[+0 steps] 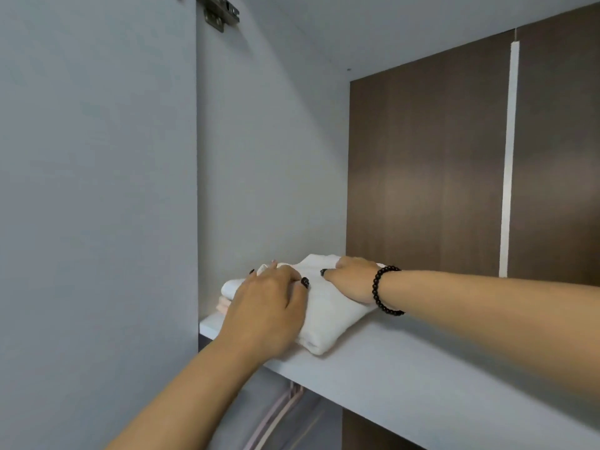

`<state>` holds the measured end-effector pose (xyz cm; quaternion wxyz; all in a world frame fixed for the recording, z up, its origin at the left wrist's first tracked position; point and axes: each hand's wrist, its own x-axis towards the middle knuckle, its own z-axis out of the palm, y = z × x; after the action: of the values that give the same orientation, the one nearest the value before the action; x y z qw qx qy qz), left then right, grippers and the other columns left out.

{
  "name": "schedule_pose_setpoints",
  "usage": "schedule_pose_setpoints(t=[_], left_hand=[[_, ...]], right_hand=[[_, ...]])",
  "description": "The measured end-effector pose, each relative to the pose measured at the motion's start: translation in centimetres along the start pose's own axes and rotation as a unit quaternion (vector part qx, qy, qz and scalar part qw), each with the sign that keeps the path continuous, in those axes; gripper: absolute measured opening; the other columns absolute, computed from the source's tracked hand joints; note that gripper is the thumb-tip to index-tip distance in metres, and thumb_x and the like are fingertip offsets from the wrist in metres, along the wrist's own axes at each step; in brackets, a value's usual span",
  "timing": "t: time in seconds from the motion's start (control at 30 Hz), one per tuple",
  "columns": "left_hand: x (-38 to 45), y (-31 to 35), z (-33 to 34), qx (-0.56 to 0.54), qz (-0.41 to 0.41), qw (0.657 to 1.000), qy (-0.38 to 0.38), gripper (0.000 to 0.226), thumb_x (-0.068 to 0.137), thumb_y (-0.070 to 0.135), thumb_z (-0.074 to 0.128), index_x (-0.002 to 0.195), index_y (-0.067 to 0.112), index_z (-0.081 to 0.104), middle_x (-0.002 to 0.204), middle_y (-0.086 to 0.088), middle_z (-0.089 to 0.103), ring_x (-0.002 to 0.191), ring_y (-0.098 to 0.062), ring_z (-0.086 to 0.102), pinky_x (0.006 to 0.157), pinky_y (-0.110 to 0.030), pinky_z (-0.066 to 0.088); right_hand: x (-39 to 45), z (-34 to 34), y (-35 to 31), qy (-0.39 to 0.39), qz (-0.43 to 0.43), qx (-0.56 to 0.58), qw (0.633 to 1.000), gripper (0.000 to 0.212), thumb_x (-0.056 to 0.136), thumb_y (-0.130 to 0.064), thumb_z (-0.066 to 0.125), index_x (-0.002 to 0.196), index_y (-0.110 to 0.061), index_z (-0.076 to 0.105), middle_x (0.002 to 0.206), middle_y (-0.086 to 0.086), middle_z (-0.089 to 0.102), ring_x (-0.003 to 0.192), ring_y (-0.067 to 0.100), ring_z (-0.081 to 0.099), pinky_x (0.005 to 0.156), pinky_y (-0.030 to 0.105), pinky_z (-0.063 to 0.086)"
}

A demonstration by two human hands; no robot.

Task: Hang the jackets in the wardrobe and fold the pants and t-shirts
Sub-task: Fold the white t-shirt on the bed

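A grey wardrobe shelf (422, 368) carries a small stack of folded garments at its far left corner. On top lies one folded white t-shirt (328, 323); beneath it, at the left edge, shows one pale pink folded garment (223, 305). Both hands lie on the white t-shirt: the left hand (269, 306) rests flat on its near left part, fingers spread and nearly straight, and the right hand (352, 280) presses its far right part with straight fingers, gripping nothing. One black bead bracelet (381, 292) circles the right wrist. Below the shelf, grey clothing (256, 414) hangs on pale pink hangers (276, 417). The wardrobe has a grey side wall (269, 157), a brown wood-grain back panel (422, 173) and one metal hinge (220, 11) at top left.
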<state>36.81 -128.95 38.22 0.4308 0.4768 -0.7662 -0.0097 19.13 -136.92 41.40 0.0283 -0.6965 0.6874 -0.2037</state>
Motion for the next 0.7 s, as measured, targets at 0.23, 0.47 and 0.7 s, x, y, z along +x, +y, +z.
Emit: schedule_pose_setpoints(t=[0.23, 0.47, 0.7], left_hand=[[2.2, -3.3, 1.8, 0.072, -0.035, 0.988, -0.130, 0.040, 0.102, 0.044, 0.019, 0.132, 0.037, 0.045, 0.143, 0.016, 0.043, 0.145, -0.013, 0.020, 0.119, -0.045, 0.008], [3.4, -4.6, 2.6, 0.083, -0.032, 0.984, -0.157, 0.049, 0.101, 0.050, 0.016, 0.146, 0.037, 0.030, 0.156, 0.017, 0.027, 0.148, -0.011, 0.011, 0.120, -0.045, 0.002], [2.3, -4.2, 1.7, 0.092, -0.051, 0.978, -0.178, 0.056, 0.100, 0.051, 0.015, 0.150, 0.030, 0.024, 0.159, 0.007, 0.023, 0.148, -0.020, 0.011, 0.118, -0.050, 0.006]], right_hand=[[1.5, 2.0, 0.7, 0.064, 0.029, 0.035, 0.997, 0.048, 0.093, -0.050, 0.032, 0.134, -0.029, 0.047, 0.146, -0.007, 0.039, 0.139, 0.020, 0.028, 0.113, 0.052, 0.014], [2.7, 2.5, 0.9, 0.073, 0.041, 0.048, 0.995, 0.044, 0.092, -0.048, 0.031, 0.129, -0.032, 0.050, 0.143, -0.008, 0.043, 0.137, 0.019, 0.030, 0.111, 0.050, 0.016], [0.3, 1.6, -0.1, 0.075, 0.096, 0.095, 0.988, 0.058, 0.094, -0.049, 0.034, 0.143, -0.018, 0.037, 0.148, 0.007, 0.040, 0.136, 0.027, 0.035, 0.113, 0.042, 0.023]])
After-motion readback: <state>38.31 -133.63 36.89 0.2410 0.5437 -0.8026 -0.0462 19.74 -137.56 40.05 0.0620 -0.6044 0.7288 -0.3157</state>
